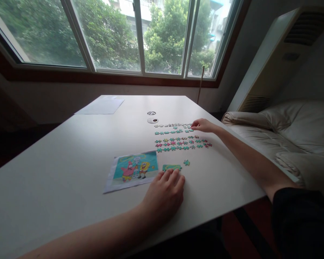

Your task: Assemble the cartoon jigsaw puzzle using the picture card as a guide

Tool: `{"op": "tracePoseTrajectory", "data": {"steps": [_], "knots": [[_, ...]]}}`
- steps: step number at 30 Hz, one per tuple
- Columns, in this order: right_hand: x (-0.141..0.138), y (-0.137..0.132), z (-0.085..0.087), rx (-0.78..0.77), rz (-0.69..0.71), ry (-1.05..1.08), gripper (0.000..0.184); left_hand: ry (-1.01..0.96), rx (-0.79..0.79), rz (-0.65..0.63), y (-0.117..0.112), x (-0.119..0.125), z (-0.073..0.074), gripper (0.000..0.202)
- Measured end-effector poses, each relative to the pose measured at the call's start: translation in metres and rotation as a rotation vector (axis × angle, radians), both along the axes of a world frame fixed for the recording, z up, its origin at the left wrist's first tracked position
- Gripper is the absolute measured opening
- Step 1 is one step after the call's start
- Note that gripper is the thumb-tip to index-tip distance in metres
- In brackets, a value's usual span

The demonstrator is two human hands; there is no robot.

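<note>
Daylight is let in through one wide window (164, 36), its view divided among four panes and filled with trees (108, 39), and beneath it one white table (56, 172) is spread out. Onto the table's right half, small puzzle pieces (173, 148) are laid in about five rows, too small and crowded to be counted one by one. Nearer the edge, one loose piece (186, 162) is set apart, and just left of it one joined section (172, 167), green and yellow, is touched by the left hand (166, 190), its fingers bent; its near edge is covered by those fingers, so whether anything is gripped cannot be told. Out at the right end of the upper rows, the right hand (202, 125) is stretched, thumb and fingers brought together, a few pieces possibly hidden; whether one is pinched cannot be told. Beside the left hand, one printed sheet (135, 167) is laid flat, three cartoon figures shown on it. Beyond the rows, two round discs (152, 121) are seen, and at the far left corner white paper (99, 107) is placed. Past the table, one pole (201, 84) is propped, and the right side is taken up by one pale sofa (305, 133) and one tall vented unit (275, 54).
</note>
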State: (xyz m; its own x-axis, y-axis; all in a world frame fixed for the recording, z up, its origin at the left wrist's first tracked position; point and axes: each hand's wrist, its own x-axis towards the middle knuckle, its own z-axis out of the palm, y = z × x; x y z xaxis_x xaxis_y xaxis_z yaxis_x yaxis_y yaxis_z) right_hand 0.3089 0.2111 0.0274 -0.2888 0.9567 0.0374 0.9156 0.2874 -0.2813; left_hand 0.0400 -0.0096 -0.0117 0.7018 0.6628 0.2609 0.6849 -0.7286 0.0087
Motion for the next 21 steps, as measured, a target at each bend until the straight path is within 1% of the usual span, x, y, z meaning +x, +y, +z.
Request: {"op": "tracePoseTrajectory", "data": {"steps": [5,11,15,21], "knots": [[-0.003,0.029,-0.011,0.015,-0.100,-0.038,0.024,0.010,-0.020,-0.002,0.000,0.000,0.004,0.027],[-0.021,0.045,-0.020,-0.002,-0.132,-0.035,0.028,0.010,-0.019,0.000,0.000,0.000,0.004,0.026],[-0.030,0.054,-0.019,-0.044,-0.157,-0.047,0.035,0.011,-0.013,-0.002,0.000,-0.001,0.002,0.027],[-0.038,0.061,-0.010,-0.174,-0.142,-0.019,0.027,0.013,-0.007,0.004,0.000,-0.001,0.000,0.027]]}}
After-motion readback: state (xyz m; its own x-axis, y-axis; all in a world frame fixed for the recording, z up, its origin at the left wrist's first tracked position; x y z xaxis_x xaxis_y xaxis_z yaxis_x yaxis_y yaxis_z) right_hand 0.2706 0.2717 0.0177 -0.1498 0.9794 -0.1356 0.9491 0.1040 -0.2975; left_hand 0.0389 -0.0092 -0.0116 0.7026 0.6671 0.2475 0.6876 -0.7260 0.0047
